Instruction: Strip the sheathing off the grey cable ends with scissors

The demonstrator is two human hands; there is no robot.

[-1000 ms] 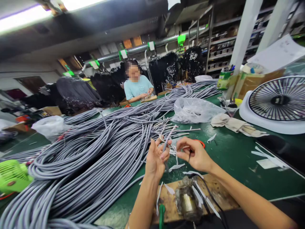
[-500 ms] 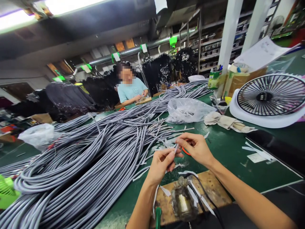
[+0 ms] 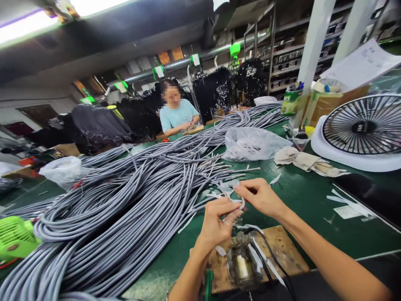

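My left hand (image 3: 218, 221) is closed around a grey cable (image 3: 243, 203), whose end bends over in a small curve beyond my fingers. Just to the right, my right hand (image 3: 265, 196) pinches at that bent end with thumb and forefinger; the fingertips partly hide the exact grip. White strips (image 3: 216, 195) and cable ends lie on the green table behind my hands. Below them a wooden board (image 3: 282, 251) carries a small metal pot-like device (image 3: 242, 261) with black leads. A green handle (image 3: 209, 282) shows at the board's left side.
A large heap of grey cables (image 3: 125, 217) covers the left and middle of the table. On the right are a plastic bag (image 3: 253, 144), a cloth (image 3: 300, 160), a fan (image 3: 363, 127) and a dark flat panel (image 3: 366, 192). Another person (image 3: 180, 115) sits across the table.
The cable end was straight between my hands and is now bent. My right hand has turned slightly, and the orange handle behind it no longer shows. The whole view has shifted a little.
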